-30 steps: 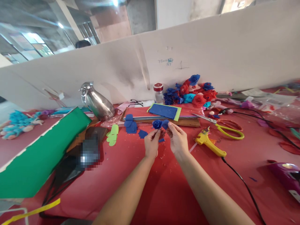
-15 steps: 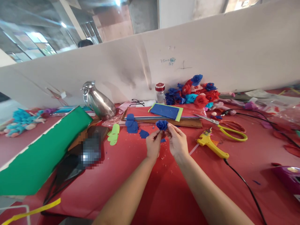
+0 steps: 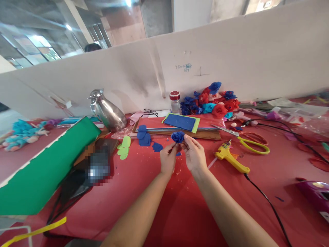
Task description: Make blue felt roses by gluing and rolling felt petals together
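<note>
Pinching a blue foam rose point(image 3: 177, 137) from below, left hand point(image 3: 168, 159) and right hand point(image 3: 194, 155) both grasp its base, just left of the yellow glue gun point(image 3: 230, 159). Likely light, soft, crushable; best gripped underneath.

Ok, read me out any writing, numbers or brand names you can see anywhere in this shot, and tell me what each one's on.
"7500" over "167", roughly: blue handwriting on the white partition wall, too faint to be sure of the digits.
Black pen marks to the right of it on the wall: a scribble, not readable as letters.
Yellow glue gun: dark label on its body, too small to read.
Red-capped jar: no legible label.
The blue paper flower, held by the left hand and right hand, carries no writing.
</note>
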The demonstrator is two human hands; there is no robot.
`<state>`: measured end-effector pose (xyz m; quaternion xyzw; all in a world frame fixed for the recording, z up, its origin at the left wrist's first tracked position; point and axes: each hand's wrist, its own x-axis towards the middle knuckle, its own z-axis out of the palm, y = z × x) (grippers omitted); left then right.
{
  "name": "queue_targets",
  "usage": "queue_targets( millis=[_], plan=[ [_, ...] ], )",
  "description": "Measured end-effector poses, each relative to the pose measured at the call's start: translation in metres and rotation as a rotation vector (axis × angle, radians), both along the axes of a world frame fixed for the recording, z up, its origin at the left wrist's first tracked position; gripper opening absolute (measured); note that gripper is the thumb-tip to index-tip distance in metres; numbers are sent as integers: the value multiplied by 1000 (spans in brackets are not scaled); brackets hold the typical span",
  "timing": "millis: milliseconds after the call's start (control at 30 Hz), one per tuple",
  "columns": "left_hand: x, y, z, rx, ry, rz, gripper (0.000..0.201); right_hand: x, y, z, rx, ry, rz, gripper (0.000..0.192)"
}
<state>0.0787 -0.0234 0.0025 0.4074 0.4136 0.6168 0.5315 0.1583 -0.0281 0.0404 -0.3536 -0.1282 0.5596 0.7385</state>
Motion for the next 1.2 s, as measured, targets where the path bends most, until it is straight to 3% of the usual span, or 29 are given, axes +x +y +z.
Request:
queue_targets(
  millis=[567,967,1200],
  plan=[
    [1,-2,4,-4,21,36,27,-1,-3,1,-15,2,-4,7],
    [0,-1,5,15,19,49,27,-1,-3,-1,-2,-205,89,12],
    [-3,2,-4,32,34,75,28,-3,-4,-2,39,-275,119,16]
  ],
)
